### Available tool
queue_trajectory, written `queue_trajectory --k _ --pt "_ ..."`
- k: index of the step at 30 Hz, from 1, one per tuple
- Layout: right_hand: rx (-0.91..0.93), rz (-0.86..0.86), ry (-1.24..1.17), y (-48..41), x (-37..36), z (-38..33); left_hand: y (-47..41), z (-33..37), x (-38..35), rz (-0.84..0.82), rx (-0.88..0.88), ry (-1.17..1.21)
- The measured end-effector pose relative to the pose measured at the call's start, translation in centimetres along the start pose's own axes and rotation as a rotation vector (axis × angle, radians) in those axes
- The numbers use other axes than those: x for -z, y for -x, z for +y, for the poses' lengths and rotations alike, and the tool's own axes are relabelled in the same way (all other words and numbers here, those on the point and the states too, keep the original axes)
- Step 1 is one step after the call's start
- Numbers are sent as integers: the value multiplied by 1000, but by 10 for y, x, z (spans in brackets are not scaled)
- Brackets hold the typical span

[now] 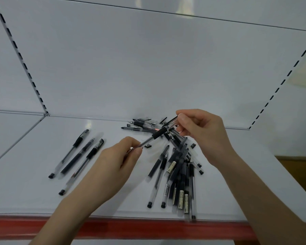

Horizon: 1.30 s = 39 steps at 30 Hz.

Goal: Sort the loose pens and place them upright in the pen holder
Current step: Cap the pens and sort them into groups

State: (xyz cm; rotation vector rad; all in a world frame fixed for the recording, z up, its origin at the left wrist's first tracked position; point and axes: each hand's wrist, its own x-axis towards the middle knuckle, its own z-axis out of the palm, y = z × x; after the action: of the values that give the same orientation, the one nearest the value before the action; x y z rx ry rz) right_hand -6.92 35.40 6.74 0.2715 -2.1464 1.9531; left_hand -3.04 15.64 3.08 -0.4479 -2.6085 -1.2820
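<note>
View: one wide-angle head camera, above and behind the left hand (113,163) and right hand (201,135).
Facing: forward and down at the shelf (134,200), back panel (148,68) beyond the hands.
Nearness: close; forearms enter from the bottom edge.

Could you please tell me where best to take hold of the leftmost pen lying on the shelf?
Pinch the leftmost pen at its black grip section, from above and across the barrel: it lies flat and touches no other pen.
</note>
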Motion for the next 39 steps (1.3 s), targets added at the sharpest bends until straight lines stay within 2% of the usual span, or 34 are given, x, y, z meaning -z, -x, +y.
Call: queue_trajectory --k 3,13,20,28,32,35,39 --pt "9 45 -25 -5 9 -4 0 0 2 6 7 1" --pt "7 34 -26 -7 5 0 -1 -1 0 11 18 16" --pt "-8 -64 -6 -5 -1 3 -2 0 -1 10 -11 14" --pt "32 12 19 -4 -11 10 -7 3 -9 57 -65 -23" --pt "25 -4 18 -4 -18 17 -9 -6 -7 80 -65 -75" --pt "-2 -48 30 -8 -21 24 -8 -12 -3 101 -30 -80" --pt "-71 -210 97 -18 -27 35 -3 -26 2 117 90 -131"
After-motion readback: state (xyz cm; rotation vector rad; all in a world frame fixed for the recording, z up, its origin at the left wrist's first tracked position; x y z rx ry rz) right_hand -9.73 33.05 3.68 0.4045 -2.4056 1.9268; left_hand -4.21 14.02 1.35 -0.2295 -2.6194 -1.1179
